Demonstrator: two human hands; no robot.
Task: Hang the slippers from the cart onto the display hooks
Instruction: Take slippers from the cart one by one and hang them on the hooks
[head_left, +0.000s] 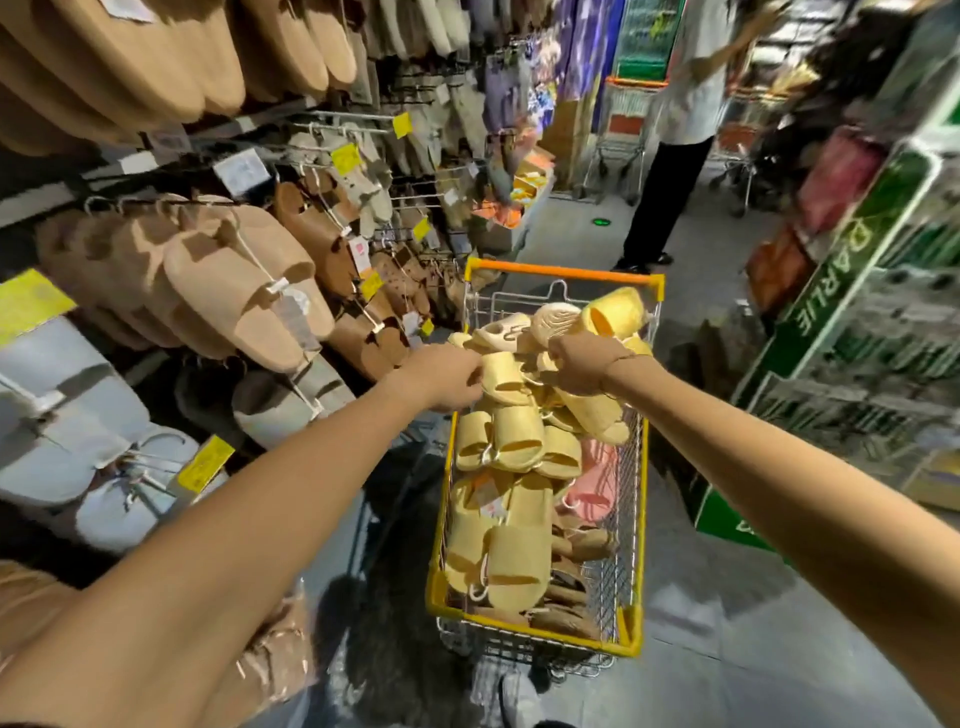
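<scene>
Both arms are stretched out over the cart (537, 631), a yellow-rimmed wire trolley seen at centre frame, lower half, and it is heaped with yellow slippers (506, 551) from the near end to the far handle. The left hand (441, 376) is curled with its fingertips closed on a yellow slipper at the top of the pile, just left of centre. The right hand (574, 364) is clenched around another bunch of yellow slippers lifted off the heap at the far end of the cart (exactly how many are caught in that grip cannot be told). A pink pair (592, 483) is tucked against the cart's right wall. On the left side of the frame the display hooks (343, 117) are seen already loaded with tan slippers (244, 296), and grey ones (78, 447) hang at lower left. At upper right, a second person (685, 119) stands in the aisle beside other carts.
</scene>
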